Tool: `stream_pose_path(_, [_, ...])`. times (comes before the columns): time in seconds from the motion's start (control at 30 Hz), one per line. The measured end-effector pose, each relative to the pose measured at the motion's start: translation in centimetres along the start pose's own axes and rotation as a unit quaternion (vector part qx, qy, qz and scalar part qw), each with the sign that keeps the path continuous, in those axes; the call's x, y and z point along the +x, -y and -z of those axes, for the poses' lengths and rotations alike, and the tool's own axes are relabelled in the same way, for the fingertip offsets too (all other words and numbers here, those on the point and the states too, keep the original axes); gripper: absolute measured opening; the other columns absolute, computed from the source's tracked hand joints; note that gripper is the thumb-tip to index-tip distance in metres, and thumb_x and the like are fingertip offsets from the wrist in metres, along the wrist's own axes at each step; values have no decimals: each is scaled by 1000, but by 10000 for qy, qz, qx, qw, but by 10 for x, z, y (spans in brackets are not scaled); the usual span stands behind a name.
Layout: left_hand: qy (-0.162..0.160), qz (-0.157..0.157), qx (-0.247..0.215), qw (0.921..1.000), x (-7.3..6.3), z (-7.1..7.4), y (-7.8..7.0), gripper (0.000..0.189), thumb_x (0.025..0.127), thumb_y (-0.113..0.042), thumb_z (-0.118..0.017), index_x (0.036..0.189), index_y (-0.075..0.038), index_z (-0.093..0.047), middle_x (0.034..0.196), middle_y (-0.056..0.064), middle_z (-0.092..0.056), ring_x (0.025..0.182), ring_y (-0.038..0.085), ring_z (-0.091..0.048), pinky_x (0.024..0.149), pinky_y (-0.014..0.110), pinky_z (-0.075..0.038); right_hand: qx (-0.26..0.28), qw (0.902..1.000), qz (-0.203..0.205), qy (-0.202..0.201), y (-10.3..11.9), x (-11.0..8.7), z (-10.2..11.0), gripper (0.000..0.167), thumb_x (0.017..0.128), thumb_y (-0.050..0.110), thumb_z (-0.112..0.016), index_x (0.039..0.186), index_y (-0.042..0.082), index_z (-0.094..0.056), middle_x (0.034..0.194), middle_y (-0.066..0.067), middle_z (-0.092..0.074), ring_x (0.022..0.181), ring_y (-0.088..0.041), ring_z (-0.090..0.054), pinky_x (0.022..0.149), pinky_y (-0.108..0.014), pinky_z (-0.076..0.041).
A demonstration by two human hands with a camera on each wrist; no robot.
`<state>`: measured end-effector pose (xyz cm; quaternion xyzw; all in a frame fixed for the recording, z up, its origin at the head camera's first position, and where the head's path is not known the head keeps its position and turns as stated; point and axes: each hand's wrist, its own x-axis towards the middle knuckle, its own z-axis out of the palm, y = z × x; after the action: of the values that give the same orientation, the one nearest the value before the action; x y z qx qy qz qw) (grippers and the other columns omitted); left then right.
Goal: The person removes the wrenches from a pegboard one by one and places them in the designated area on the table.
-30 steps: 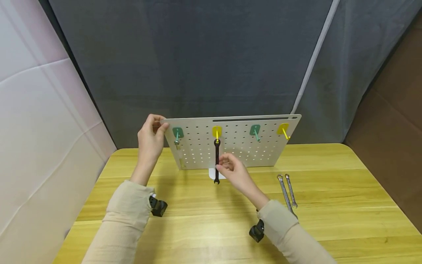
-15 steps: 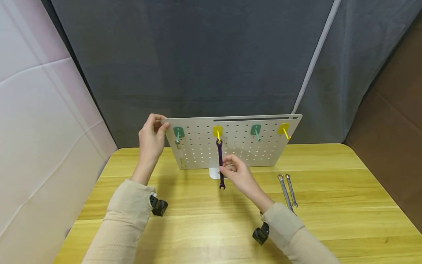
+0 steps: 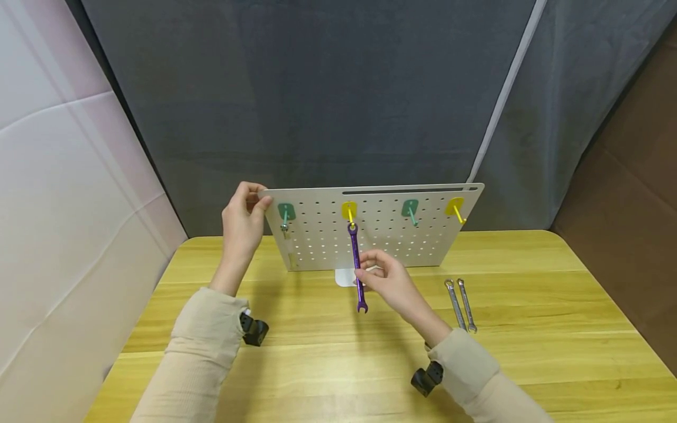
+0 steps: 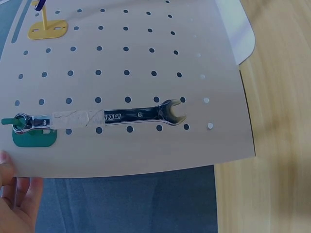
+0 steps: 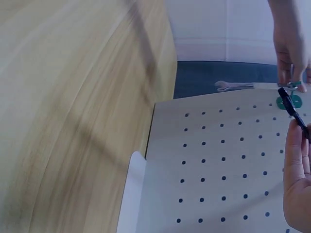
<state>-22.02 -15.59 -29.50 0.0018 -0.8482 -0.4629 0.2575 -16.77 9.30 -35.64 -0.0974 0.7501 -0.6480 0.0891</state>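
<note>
My left hand point(image 3: 242, 222) grips the upper left corner of a white pegboard point(image 3: 381, 214) standing on the table. With thumb and fingers, my right hand point(image 3: 388, 282) pinches a purple combination wrench point(image 3: 355, 244) by its shank. The wrench's ring end is at the tip of a yellow hook point(image 3: 349, 209), and its open end points down and towards me, tilted out from the board. In the left wrist view, a silver wrench point(image 4: 133, 115) hangs by its ring on a green hook point(image 4: 34, 139), close to the left hand's fingers.
Another green hook point(image 3: 409, 207) and a second yellow hook point(image 3: 455, 206) stick out from the board's right half. Two silver wrenches, a longer one point(image 3: 455, 305) and a shorter one point(image 3: 467, 306), lie on the wooden table point(image 3: 534, 294) at the right. A dark curtain point(image 3: 317, 94) hangs behind.
The purple wrench's lower end has swung towards me and slightly right with my right hand, while its ring end stays at the yellow hook. My left hand keeps its grip on the board.
</note>
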Motion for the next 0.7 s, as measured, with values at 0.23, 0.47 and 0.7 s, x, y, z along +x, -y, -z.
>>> stream_pose_path(0.23, [9,-21,15,10000,0,0,0,19,95,-12,-56,109,2,-55,107,23,-63,95,34,-60,82,41,-47,148,9998,-135,-13,5,-4,1,28,90,-1,-59,117,-7,-54,98,-7,-60,82,-14,-65,77,-33,-57])
stream_pose_path(0.47, [-22,-16,22,10000,0,0,1,20,94,-12,-57,109,2,-55,108,23,-63,96,34,-60,84,42,-48,254,9995,-161,6,6,-5,1,28,90,-1,-59,117,-7,-54,98,-5,-60,80,-12,-65,75,-30,-57])
stream_pose_path(0.7, [-43,-7,0,10000,0,0,1,20,94,-11,-57,109,2,-55,107,24,-63,96,34,-60,84,42,-48,269,9995,-139,2,8,-6,-1,28,90,-1,-59,117,-7,-54,98,-6,-60,78,-9,-65,75,-29,-57])
